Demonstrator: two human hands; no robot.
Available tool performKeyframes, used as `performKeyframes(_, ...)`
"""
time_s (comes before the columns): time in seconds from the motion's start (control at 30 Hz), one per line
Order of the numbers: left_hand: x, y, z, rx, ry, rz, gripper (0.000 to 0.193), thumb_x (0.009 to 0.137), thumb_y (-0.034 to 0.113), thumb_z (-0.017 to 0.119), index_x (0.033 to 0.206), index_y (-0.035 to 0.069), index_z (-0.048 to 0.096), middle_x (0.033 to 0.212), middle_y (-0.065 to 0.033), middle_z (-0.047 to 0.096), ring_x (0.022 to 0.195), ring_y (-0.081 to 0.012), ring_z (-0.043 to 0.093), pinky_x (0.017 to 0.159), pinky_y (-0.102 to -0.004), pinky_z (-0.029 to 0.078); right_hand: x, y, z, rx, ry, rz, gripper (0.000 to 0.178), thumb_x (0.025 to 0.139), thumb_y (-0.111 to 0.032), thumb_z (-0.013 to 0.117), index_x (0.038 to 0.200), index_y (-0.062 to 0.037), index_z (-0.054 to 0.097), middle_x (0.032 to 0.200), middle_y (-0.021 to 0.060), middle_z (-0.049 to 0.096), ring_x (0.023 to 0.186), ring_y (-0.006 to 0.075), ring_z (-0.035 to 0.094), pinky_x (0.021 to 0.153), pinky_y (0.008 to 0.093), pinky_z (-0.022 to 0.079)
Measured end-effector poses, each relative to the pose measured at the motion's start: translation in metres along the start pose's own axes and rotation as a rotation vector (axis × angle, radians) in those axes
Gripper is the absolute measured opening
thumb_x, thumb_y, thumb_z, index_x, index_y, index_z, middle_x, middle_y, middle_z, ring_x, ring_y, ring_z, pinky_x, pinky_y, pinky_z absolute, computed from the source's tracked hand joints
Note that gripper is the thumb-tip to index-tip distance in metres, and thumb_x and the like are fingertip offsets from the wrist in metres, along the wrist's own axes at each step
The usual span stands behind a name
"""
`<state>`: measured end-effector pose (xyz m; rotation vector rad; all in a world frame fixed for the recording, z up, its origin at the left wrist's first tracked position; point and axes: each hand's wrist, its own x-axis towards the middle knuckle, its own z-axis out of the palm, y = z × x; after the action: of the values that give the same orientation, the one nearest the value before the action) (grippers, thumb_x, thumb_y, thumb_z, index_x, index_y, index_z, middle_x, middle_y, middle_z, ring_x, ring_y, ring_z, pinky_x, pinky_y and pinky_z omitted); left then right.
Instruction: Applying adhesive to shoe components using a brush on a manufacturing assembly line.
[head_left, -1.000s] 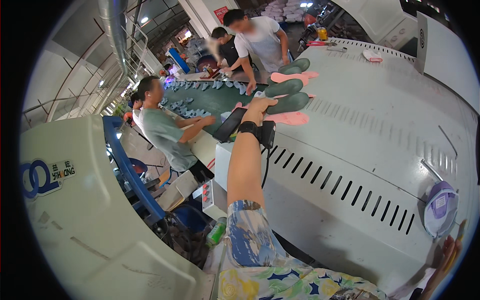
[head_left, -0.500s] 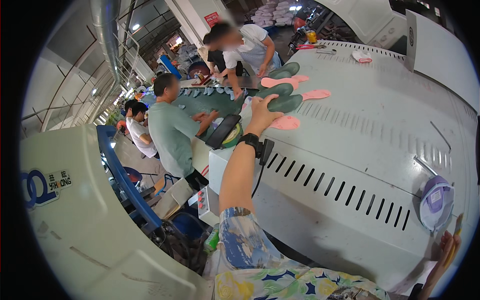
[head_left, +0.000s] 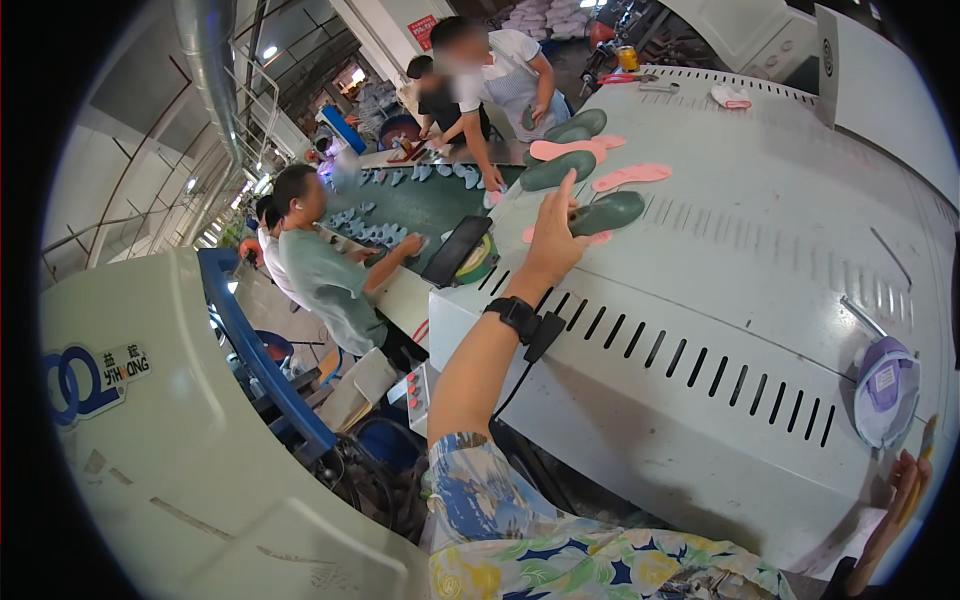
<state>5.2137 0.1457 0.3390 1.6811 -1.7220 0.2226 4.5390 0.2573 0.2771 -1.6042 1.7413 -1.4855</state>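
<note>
Left hand [head_left: 553,240] at green shoe-shaped piece [head_left: 612,212], yellow can [head_left: 627,59], contents hidden

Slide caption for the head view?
Left hand at a green foot-shaped form beside pink insoles; right hand with a slim yellow tool.

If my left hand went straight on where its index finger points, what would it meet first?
Likely the dark green foot-shaped piece just ahead of your left hand; the index fingertip overlaps its near edge in this view, but depth is unclear, so it might pass above.
</note>
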Motion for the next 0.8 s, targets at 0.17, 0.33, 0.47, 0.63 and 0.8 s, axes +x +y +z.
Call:
performKeyframes(0.17,-0.01,-0.002,-0.001,-0.467,0.06,-0.098,0.094,0.067,-0.006,0.071,0.149,0.007,0.028,0.107,-0.0104,0.054,0.097,-0.0207,0.056,0.091,-0.033,0.047,-0.004,0.003,0.006,0.042,0.042,0.016,0.035,0.104,-0.033,0.043,0.126,-0.0069,0.052,0.115,0.0081,0.061,0.1,0.0143,0.058,0.091,0.0281,0.043)
performKeyframes(0.33,-0.012,0.004,-0.002,-0.323,0.038,-0.044,0.094,0.067,-0.008,0.07,0.149,0.007,0.027,0.108,-0.0102,0.053,0.097,-0.0201,0.056,0.091,-0.033,0.047,0.001,0.001,-0.001,0.094,-0.076,0.024,0.029,0.104,-0.03,0.043,0.126,-0.0116,0.05,0.121,0.0124,0.062,0.111,0.0196,0.06,0.102,0.0323,0.042)
performKeyframes(0.47,-0.013,0.005,-0.002,-0.324,0.056,-0.03,0.093,0.065,-0.012,0.067,0.148,0.008,0.03,0.107,-0.0125,0.053,0.097,-0.024,0.057,0.089,-0.035,0.049,0.002,-0.008,0.003,0.004,-0.095,-0.059,0.031,0.104,-0.032,0.042,0.126,-0.0113,0.049,0.119,0.0126,0.063,0.107,0.0198,0.061,0.098,0.0327,0.044)
performKeyframes(0.63,-0.015,0.007,-0.003,-0.216,0.046,0.019,0.088,0.066,-0.008,0.07,0.145,0.006,0.035,0.114,-0.0112,0.05,0.098,-0.0214,0.056,0.09,-0.0329,0.048,0.003,-0.001,0.003,-0.007,-0.074,-0.066,0.034,0.104,-0.034,0.042,0.128,-0.0116,0.049,0.12,0.0132,0.063,0.105,0.0206,0.062,0.096,0.0334,0.045)
performKeyframes(0.8,-0.018,0.014,-0.005,-0.179,0.061,0.033,0.085,0.066,-0.008,0.071,0.143,0.007,0.039,0.119,-0.0115,0.047,0.097,-0.0215,0.056,0.089,-0.0322,0.048,0.001,-0.001,0.004,-0.071,-0.081,-0.101,0.035,0.104,-0.035,0.04,0.129,-0.0114,0.048,0.123,0.0137,0.061,0.107,0.0211,0.062,0.097,0.0343,0.044)
